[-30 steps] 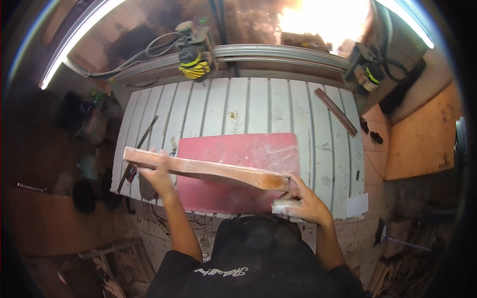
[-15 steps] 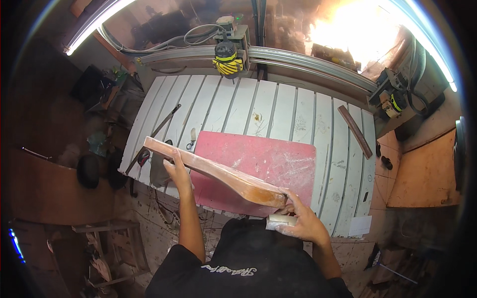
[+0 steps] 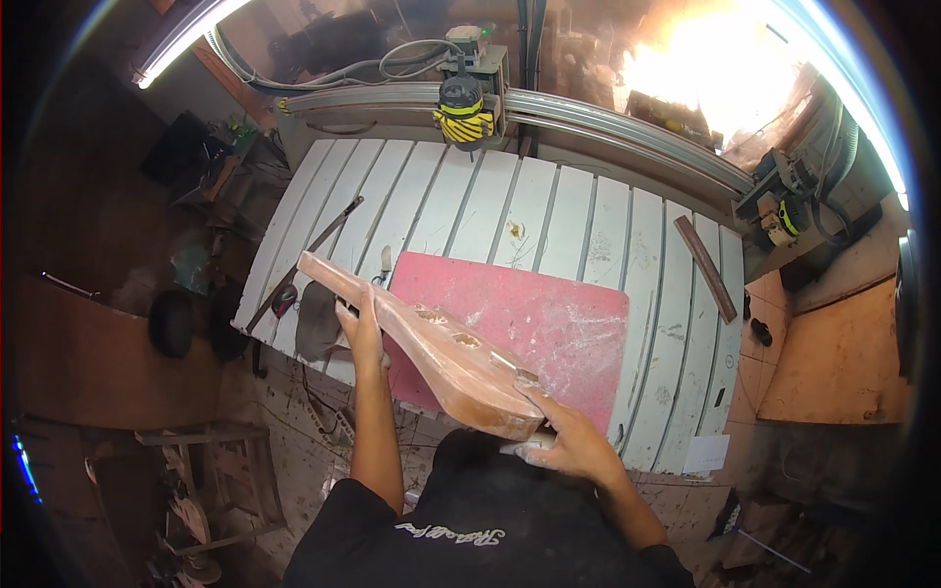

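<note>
Long, shaped wooden piece (image 3: 446, 365) held aloft over the worktop's (image 3: 490, 196) near edge, partly above the red mat (image 3: 564, 304). Left hand (image 3: 364, 338) wrapped round its narrow neck; right hand (image 3: 573, 441) clasps the broad end, apparently with a pale block (image 3: 542, 441), mostly hidden. Risk: dusty wood slipping if the shared right grip loosens.

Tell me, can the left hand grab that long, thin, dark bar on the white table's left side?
Probably not yet: the left hand is holding the pale-brown, curved wooden piece, whose narrow end juts toward the bar.
</note>
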A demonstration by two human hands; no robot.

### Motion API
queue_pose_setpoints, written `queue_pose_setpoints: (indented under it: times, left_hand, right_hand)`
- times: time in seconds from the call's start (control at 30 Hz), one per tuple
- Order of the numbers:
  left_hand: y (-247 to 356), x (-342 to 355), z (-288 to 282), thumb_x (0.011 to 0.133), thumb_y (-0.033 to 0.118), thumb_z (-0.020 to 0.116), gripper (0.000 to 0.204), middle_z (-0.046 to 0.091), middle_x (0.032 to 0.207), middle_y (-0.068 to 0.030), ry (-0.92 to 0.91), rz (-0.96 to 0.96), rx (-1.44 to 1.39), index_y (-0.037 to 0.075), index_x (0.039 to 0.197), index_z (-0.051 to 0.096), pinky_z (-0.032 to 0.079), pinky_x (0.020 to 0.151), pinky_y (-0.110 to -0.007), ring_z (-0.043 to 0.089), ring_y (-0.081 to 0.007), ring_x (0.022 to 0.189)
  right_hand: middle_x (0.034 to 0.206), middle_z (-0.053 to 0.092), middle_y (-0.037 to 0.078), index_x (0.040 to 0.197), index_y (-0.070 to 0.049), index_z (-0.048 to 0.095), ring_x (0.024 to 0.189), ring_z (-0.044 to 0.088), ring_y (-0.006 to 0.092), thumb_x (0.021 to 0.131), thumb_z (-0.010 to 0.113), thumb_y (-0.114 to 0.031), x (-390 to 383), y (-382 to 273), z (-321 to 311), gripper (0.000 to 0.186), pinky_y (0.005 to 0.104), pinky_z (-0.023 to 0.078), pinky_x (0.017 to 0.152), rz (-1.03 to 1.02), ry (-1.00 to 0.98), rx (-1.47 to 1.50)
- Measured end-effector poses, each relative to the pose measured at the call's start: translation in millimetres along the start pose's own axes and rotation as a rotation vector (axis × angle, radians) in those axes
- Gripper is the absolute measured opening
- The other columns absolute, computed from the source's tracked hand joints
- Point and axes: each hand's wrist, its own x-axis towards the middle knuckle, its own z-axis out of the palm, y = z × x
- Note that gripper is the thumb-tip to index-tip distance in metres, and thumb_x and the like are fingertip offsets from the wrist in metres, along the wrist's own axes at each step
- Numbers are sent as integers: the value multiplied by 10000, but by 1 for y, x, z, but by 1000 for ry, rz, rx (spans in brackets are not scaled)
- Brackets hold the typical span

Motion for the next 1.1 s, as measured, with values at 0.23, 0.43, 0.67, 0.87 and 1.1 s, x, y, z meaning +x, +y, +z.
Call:
queue_pose_setpoints:
  times: [0.23,0.43,0.67,0.87,1.1]
  left_hand:
    - [4,-39,24,996,110,626,774,480,1421,-219,-181,75,-11,52,1623,178,548,993,-391,597,-297,1230]
    - [77,-138,41,873,10,634,1058,382,1541,-252,-442,-285,-5,78,1686,-41,481,1124,-430,502,-356,1376]
    - [90,-154,35,766,-60,618,1099,307,1631,-233,-661,-139,181,12,1685,19,401,1193,-424,400,-326,1481]
    - [98,-147,32,740,-38,613,1030,365,1634,-217,-889,-2,308,-20,1671,174,363,1211,-388,413,-286,1489]
    - [115,-125,54,712,143,749,978,582,1484,-223,-1115,24,504,-20,1604,384,405,1169,-370,567,-279,1360]
  right_hand:
    - [1366,646,259,1592,-51,419,1253,645,414,723,854,-117,1,-11,-4,974,439,508,1061,40,-25,-28]
    - [1333,665,225,1593,-32,418,1211,621,417,712,855,-146,5,-5,4,991,443,498,1055,-87,-49,-33]
    - [1263,686,246,1603,-79,419,1119,643,438,748,847,-199,14,12,-3,963,465,524,997,-231,-191,-92]
    - [1223,715,226,1530,-54,526,1096,702,353,786,824,-200,16,3,-69,814,422,527,990,-145,-76,-64]
    - [1244,720,189,1372,-41,682,1351,573,342,791,830,-272,35,-3,-114,643,457,463,1108,-368,482,107]
